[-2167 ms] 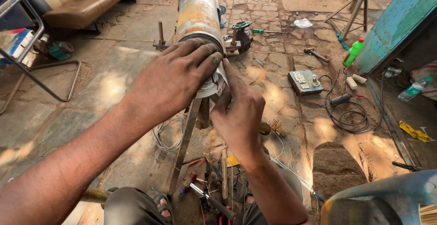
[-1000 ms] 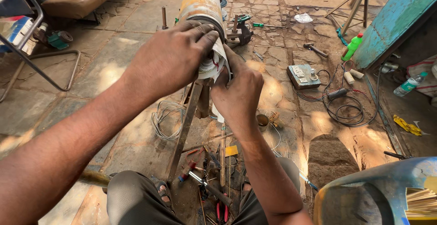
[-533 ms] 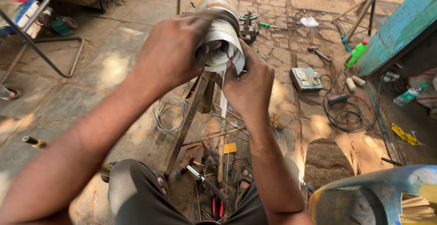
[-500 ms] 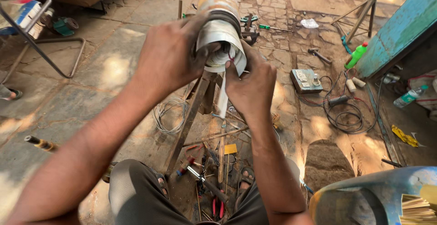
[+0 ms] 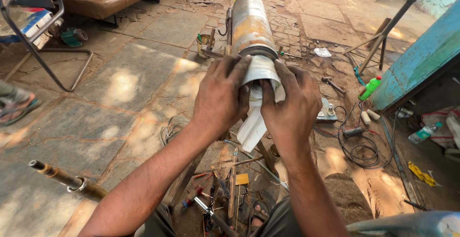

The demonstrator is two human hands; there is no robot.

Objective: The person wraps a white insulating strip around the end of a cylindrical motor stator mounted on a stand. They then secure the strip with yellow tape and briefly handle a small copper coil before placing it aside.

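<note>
both sets of fingers curl closed around the pale curled sheet-metal sleeve [image 5: 261,74] at the near end of the long rusty grey metal cylinder [image 5: 249,21]. left hand [image 5: 223,98] grips from 9 o'clock, right hand [image 5: 290,105] from 3 o'clock, thumbs near the open mouth. a loose strip of the sleeve hangs toward 6 o'clock. the cylinder lies on a stand, pointing to 12 o'clock.

step, as judged: working the sleeve at the cylinder end. next move likely calls for an even two-handed grip.

versus half a second ago: the view sits closer and the hands cover more of the sleeve. green plastic bottle [image 5: 370,87] at 3 o'clock; scattered hand tools [image 5: 225,198] at 6 o'clock.
</note>
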